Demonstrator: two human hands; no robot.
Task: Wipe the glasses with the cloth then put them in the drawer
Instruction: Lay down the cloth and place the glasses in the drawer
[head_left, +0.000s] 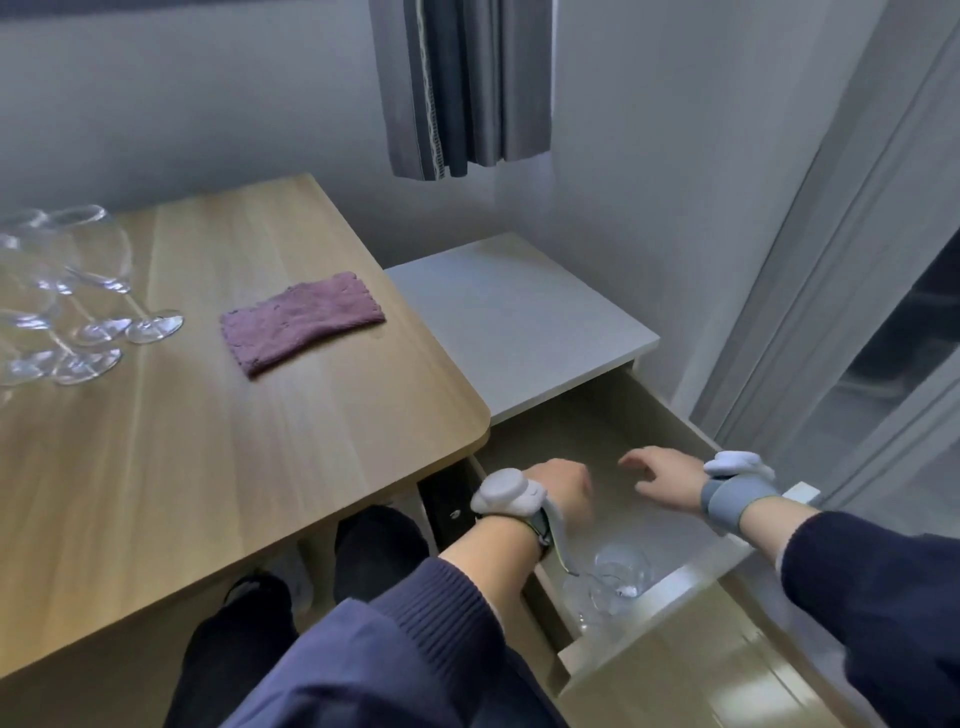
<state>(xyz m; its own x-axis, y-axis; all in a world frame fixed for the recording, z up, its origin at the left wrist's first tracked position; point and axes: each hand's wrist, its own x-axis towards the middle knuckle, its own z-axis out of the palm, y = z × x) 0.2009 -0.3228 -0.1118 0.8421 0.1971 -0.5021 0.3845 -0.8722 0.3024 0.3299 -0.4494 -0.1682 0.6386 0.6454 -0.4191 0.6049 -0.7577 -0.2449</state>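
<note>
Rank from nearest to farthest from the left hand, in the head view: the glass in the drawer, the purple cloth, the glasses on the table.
1. Glass in the drawer, just below the left hand.
2. Purple cloth, up-left on the table.
3. Glasses on the table, far left edge.

Both hands (558, 486) (660, 480) over open drawer (691, 577), glass (615, 579) inside, cloth (301, 322) on table (234, 467)

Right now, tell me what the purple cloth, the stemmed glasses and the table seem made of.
Purple folded cloth: soft, nubby pile, likely microfibre or terry.
Clear stemmed glasses: transparent with bright glints; glass, possibly clear plastic.
Light brown table: printed-looking straight grain and smooth satin sheen; probably wood-look laminate.
</note>
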